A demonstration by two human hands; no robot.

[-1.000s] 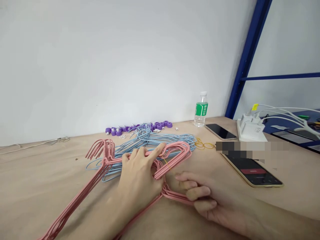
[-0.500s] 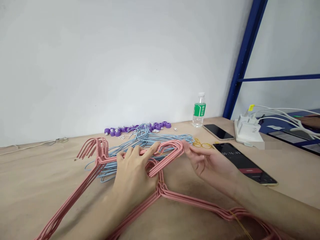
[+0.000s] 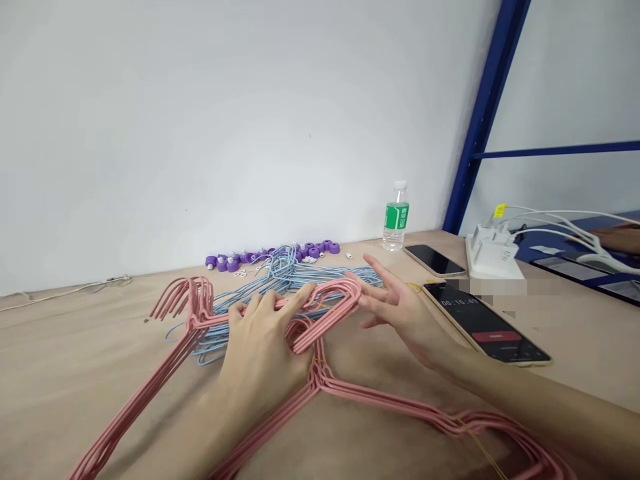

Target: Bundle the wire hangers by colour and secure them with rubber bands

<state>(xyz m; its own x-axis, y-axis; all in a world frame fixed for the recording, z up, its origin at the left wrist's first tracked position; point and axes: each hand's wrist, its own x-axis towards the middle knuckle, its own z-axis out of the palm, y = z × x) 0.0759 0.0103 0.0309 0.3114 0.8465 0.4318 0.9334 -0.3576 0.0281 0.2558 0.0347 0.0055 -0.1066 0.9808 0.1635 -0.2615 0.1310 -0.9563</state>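
Bundled pink clothes hangers [image 3: 390, 401] fill the front of the table, several of them stacked with their hooks together. My left hand [image 3: 265, 333] is wrapped round the hangers near their middle, fingers over the top bars. At the right corner of the held hangers is my right hand [image 3: 395, 300], its fingers spread, the fingertips close to the pink wire; whether they touch it I cannot tell. A thin yellow rubber band [image 3: 461, 421] loops round the lower right end of the bundle. Behind lies a stack of blue clothes hangers [image 3: 330, 275], partly hidden by the pink ones.
Purple caps [image 3: 233, 264] and small white pieces lie along the wall. A water bottle [image 3: 396, 219], one phone [image 3: 434, 260], another phone with a timer [image 3: 490, 323] and a white power strip [image 3: 493, 257] with cables are on the right. A blue metal frame [image 3: 483, 127] rises behind.
My right hand has let go of the corner of the pink hangers, and its fingers have opened from a pinch. My left hand keeps its grip.
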